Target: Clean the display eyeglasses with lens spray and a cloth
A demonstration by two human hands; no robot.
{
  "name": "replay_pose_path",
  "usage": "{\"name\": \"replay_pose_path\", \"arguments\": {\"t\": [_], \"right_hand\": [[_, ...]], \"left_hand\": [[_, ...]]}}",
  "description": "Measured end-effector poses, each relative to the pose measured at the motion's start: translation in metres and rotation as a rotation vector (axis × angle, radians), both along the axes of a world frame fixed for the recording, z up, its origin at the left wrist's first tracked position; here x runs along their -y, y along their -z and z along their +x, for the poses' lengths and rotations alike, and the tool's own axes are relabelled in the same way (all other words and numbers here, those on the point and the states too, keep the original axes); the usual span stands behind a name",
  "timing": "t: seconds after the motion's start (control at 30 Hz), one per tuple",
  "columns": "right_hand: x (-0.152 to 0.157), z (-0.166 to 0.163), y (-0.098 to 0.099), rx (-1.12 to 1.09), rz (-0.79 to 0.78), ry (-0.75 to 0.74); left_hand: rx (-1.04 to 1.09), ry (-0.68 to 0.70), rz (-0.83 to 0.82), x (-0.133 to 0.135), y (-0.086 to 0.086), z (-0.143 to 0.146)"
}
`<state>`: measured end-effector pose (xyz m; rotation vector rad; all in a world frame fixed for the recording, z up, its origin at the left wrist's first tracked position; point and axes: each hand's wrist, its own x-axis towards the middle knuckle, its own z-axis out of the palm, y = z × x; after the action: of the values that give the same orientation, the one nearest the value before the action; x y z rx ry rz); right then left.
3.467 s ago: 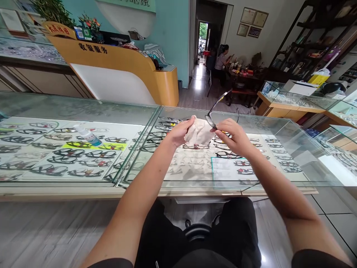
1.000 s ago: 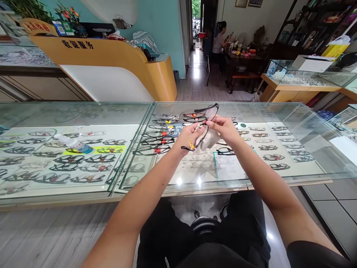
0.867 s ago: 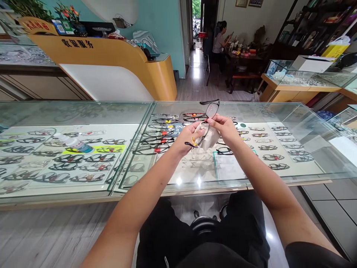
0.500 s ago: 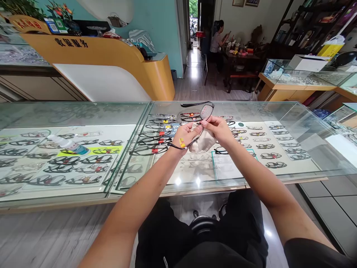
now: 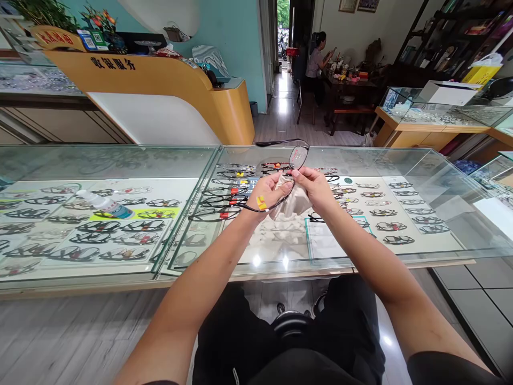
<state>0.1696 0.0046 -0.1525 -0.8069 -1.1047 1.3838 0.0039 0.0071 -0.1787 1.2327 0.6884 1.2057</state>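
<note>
Both hands are closed: a pale cloth (image 5: 294, 205) is gripped by the left hand (image 5: 267, 191), seemingly around the lower lens, which is hidden. The black glasses (image 5: 298, 156) are pinched near the middle by the right hand (image 5: 319, 191), probably for steadiness. One yellow-tagged arm is seen across the left wrist. Glasses are held above the glass counter (image 5: 360, 160); a spray bottle (image 5: 106, 205) is set well apart leftward, likely for elbow room.

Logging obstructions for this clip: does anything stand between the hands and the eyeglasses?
Nothing visible blocks the right hand, which pinches the eyeglasses. At the left hand, a pale cloth seems to come between it and the nearer lens; the exact contact is hidden.
</note>
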Motion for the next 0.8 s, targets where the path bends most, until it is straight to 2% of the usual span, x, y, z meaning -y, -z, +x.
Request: {"name": "replay_pose_path", "arguments": {"t": [0.2, 0.43, 0.6, 0.8], "right_hand": [[-0.002, 0.002, 0.004, 0.016, 0.071, -0.022], [-0.005, 0.005, 0.006, 0.024, 0.000, 0.007], [-0.006, -0.001, 0.013, 0.009, -0.049, 0.009], [-0.001, -0.006, 0.008, -0.057, -0.033, -0.030]], "left_hand": [[-0.054, -0.095, 0.022, -0.006, 0.008, 0.003], [-0.068, 0.078, -0.008, 0.001, -0.001, -0.008], [-0.134, 0.008, -0.037, 0.003, -0.007, -0.007], [-0.084, -0.092, -0.014, -0.002, -0.002, 0.000]]}}
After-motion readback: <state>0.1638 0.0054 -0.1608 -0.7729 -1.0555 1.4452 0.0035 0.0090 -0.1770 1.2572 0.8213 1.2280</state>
